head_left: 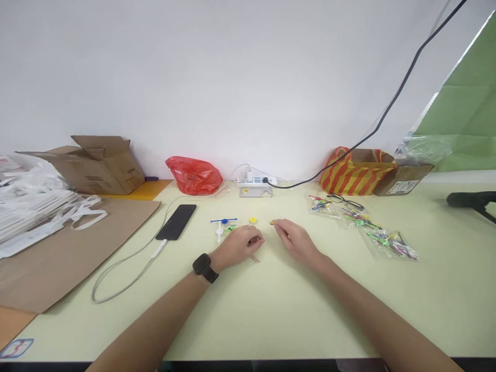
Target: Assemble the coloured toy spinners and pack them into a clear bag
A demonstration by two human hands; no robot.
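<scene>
My right hand [296,241] pinches a yellow sliver [272,222], my curled left hand's [237,246] hold I cannot tell; blue arrow [225,221] appears assembled, yellow disc [253,220] unfinished.

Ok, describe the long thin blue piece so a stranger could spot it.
On the pale green table, find the red plastic bag by the wall. Nearer and slightly right, just beyond the left hand, lies the long thin blue plastic piece. Its pointed right end and blue colour separate it from the white plastic piece and green plastic piece beside it.
</scene>
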